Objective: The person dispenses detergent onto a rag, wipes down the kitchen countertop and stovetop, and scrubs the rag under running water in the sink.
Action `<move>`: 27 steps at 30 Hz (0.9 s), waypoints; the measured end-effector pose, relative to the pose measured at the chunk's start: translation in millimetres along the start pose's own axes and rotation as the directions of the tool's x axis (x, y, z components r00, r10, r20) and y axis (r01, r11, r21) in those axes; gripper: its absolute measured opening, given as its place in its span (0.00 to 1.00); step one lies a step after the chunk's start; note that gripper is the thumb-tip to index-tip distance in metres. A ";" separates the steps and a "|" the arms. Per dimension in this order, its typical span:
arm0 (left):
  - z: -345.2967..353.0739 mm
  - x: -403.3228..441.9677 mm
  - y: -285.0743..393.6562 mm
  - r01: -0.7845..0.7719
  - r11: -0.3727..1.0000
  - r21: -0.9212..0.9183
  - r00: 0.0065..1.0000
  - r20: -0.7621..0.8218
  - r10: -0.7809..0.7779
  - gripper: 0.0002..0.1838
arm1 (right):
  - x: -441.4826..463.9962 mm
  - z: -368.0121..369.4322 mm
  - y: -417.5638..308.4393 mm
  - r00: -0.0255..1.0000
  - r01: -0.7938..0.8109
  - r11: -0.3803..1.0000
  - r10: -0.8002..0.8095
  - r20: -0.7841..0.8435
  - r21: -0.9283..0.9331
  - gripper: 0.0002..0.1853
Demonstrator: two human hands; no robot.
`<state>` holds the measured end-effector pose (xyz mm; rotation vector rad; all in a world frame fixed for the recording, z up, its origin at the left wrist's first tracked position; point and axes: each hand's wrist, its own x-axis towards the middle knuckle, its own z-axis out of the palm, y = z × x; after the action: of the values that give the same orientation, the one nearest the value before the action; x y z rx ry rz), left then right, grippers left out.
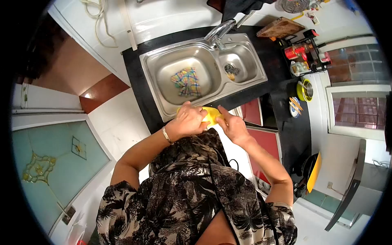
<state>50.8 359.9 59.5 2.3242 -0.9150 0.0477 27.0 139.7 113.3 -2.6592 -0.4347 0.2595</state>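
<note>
Both of my hands are on a yellow item [212,115] in front of the body, at the front edge of the counter. My left hand [188,119], with a bracelet on its wrist, has its fingers bent over the item's left side. On the right side my right hand [234,125] grips the same item. The item's full shape is partly hidden by the fingers. Just beyond the hands, a checked cloth [188,82] lies crumpled in the large basin of the steel sink [152,81].
A faucet [220,32] stands behind the sink. The small basin holds a dark scrubber [232,69]. To the right are a cutting board [281,27], a rack with jars [304,55], a green bowl [304,90] and a plate with chopsticks [295,108].
</note>
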 end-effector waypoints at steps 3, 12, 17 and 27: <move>0.4 4.9 -0.8 -0.033 0.999 -0.007 0.999 -0.015 0.033 0.18 | -4.8 -8.7 8.5 0.958 0.271 0.919 -0.288 -0.016 -0.288 0.27; 5.0 7.2 9.9 0.085 0.996 -0.007 0.996 -0.038 -0.086 0.17 | 3.6 25.6 -15.5 0.951 -0.243 0.934 0.283 -0.126 0.262 0.19; 4.4 3.4 -6.2 0.095 0.990 -0.101 0.993 -0.057 -0.101 0.18 | 3.9 0.6 6.5 0.969 -0.079 0.990 0.103 -0.224 0.114 0.20; 6.1 -1.7 -7.1 -0.059 0.998 -0.031 0.995 -0.087 0.056 0.19 | 24.3 -28.0 13.0 0.801 0.599 0.693 -0.514 0.308 -0.402 0.16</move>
<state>52.9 361.5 50.3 2.2470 -0.9325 0.1540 59.9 126.1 129.8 -2.7983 -1.5215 0.2036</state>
